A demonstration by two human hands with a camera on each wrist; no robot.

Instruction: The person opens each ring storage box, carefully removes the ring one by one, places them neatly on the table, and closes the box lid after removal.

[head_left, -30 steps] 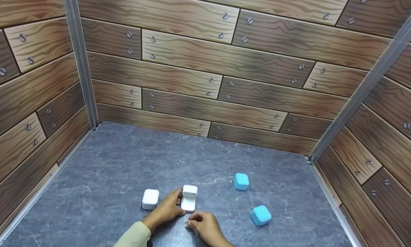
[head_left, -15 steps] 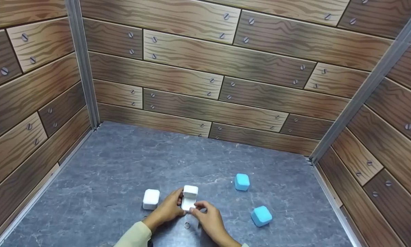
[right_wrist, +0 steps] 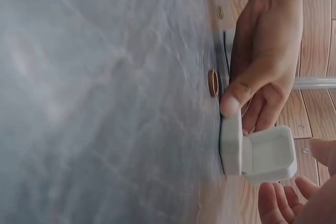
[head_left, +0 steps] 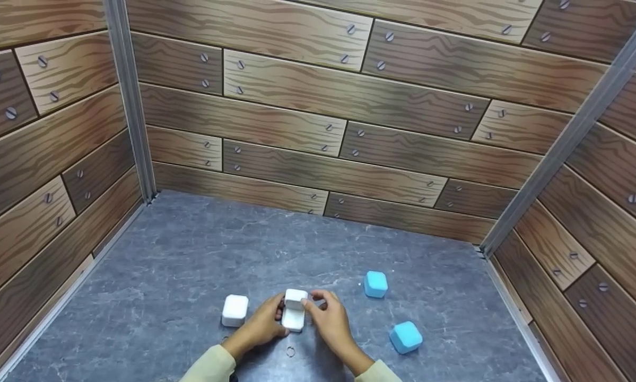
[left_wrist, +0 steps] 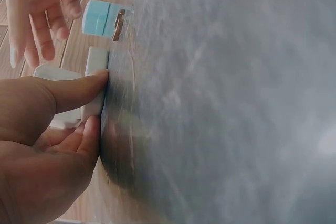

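A white ring box (head_left: 294,320) stands on the table with its lid raised. My left hand (head_left: 264,320) grips its base between thumb and fingers, as the left wrist view also shows. Beside the lid is my right hand (head_left: 331,321), its fingers loosely bent and nothing held; in the right wrist view the fingertips lie close to the lid (right_wrist: 273,153); whether they touch it I cannot tell. A gold-coloured ring (head_left: 290,352) stands on edge in front of the box, clearer as the ring (right_wrist: 213,83) in the right wrist view.
A closed white box (head_left: 235,310) sits left of my left hand. Two closed light-blue boxes, one farther back (head_left: 375,284) and one nearer (head_left: 406,337), are on the right. Another small ring (head_left: 224,339) partly shows by my left wrist. Wood-patterned walls (head_left: 296,111) enclose the table.
My right hand let go of the ring in front of the box, then moved away from me, past the box's base, to the side of its lid. My left hand kept its grip.
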